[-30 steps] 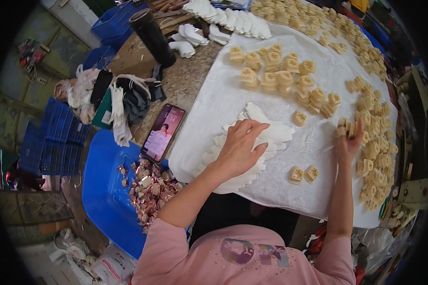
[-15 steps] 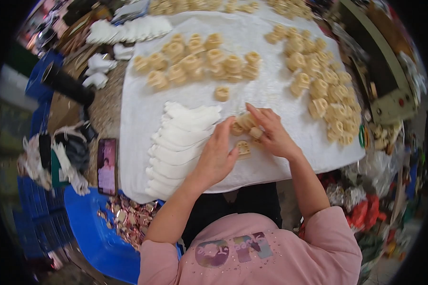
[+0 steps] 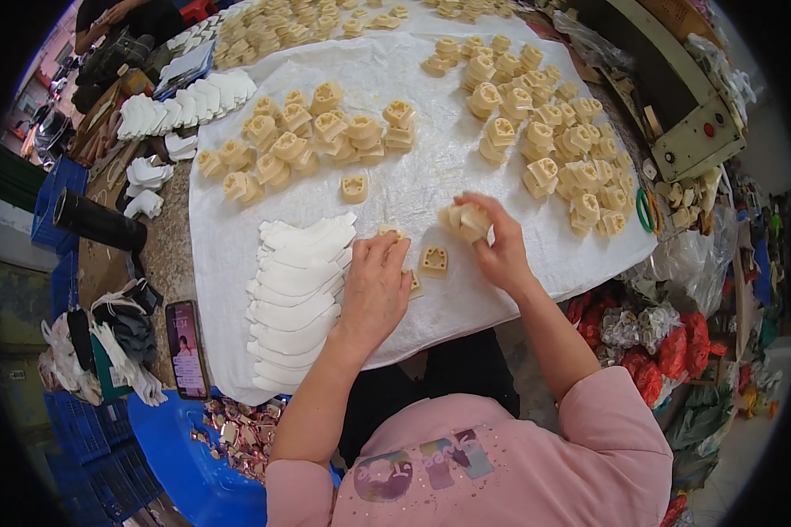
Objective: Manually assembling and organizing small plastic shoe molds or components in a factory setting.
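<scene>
My right hand (image 3: 504, 250) is closed round a small stack of cream moulded plastic pieces (image 3: 466, 222), held tilted just over the white cloth. To its left, my left hand (image 3: 376, 285) is bent down on the cloth, its fingers round a cream piece (image 3: 392, 232) that they partly hide. Another flat cream piece (image 3: 413, 284) shows by its thumb. Between the hands a single square piece with a notched opening (image 3: 433, 262) lies flat. Beyond the left hand sits a short stack (image 3: 354, 189). Overlapping curved white pieces (image 3: 294, 303) form a column beside the left hand.
Stacked cream pieces stand in a far-left group (image 3: 312, 132) and a right-hand group (image 3: 580, 158). A phone (image 3: 187, 350) and a black tube (image 3: 99, 220) lie at the left. Below is a blue tub (image 3: 176, 448) of scraps. A green machine (image 3: 703, 132) stands at the right edge.
My hands have moved apart. The right has lifted the stacked pieces away, and the left has gone down to pieces on the cloth. The whole view has shifted.
</scene>
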{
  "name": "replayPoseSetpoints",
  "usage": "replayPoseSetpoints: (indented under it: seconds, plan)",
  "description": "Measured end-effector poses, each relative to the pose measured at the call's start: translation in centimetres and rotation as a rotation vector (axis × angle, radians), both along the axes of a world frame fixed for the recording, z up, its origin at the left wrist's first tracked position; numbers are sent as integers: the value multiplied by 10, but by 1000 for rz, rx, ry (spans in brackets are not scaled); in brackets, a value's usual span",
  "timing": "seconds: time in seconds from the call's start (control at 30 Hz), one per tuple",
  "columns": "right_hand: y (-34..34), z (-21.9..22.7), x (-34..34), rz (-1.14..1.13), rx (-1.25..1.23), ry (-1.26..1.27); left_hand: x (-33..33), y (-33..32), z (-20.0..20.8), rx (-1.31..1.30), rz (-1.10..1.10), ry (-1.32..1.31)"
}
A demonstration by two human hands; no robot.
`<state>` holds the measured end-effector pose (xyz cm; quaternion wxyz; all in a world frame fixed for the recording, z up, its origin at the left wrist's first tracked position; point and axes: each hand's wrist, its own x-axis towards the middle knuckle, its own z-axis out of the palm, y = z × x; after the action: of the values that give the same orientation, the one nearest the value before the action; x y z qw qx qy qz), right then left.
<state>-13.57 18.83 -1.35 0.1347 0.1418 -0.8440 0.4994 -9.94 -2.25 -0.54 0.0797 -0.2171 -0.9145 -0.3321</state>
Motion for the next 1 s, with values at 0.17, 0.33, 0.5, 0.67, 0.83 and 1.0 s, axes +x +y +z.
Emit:
replayPoseSetpoints:
  seconds: [0.17, 0.33, 0.5, 0.67, 0.83, 1.0]
  plan:
    - [11, -5, 26, 102, 82, 2, -3, -2, 6, -26, -37, -21]
    - [11, -16, 17, -33, -20, -82, -1, 4, 18, -25, 11, -14]
    - [6, -11, 23, 34, -120, -79, -1, 9, 17, 119, 15, -52]
    - [-12, 9, 36, 183, -84, 6, -5, 26, 11, 270, -35, -64]
    - [-12, -3, 39, 49, -408, -189, -11, 34, 12, 351, -51, -162]
    - [-3, -5, 28, -61, -1114, -405, -12, 40, 5, 427, -20, -102]
